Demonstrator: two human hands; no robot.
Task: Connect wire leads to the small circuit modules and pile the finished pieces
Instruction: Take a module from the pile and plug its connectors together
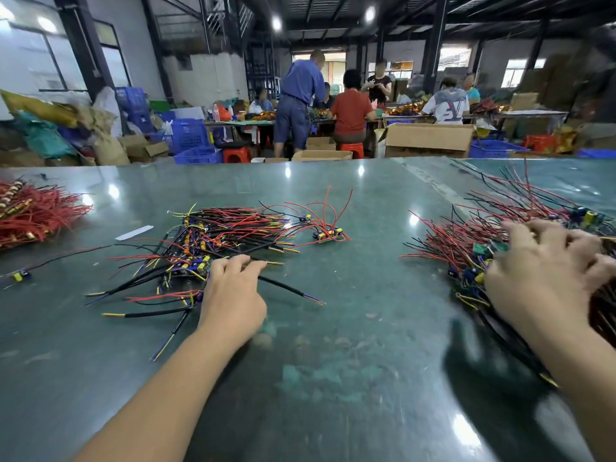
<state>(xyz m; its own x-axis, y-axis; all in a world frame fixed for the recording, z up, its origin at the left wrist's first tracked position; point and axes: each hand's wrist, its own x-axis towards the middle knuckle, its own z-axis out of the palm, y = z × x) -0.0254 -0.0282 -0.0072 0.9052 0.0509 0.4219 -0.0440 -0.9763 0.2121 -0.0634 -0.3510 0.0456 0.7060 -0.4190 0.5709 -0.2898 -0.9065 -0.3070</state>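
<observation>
A heap of small circuit modules with red, black and yellow leads (213, 238) lies left of centre on the green table (333, 328). My left hand (233, 295) rests at the heap's near right edge, its fingers curled and pinching a black sleeved lead (286, 288). A second heap of modules with red and black wires (466, 241) lies at the right. My right hand (546, 278), blurred, lies on top of that heap with fingers curled into the wires. One single module with red leads (328, 235) sits apart, right of the middle heap.
A bundle of red wires with gold parts (30, 211) lies at the far left edge. A white slip (134, 232) and a stray module (21, 275) lie on the left. Beyond the table, several people work around cardboard boxes (430, 138) and blue crates (196, 141).
</observation>
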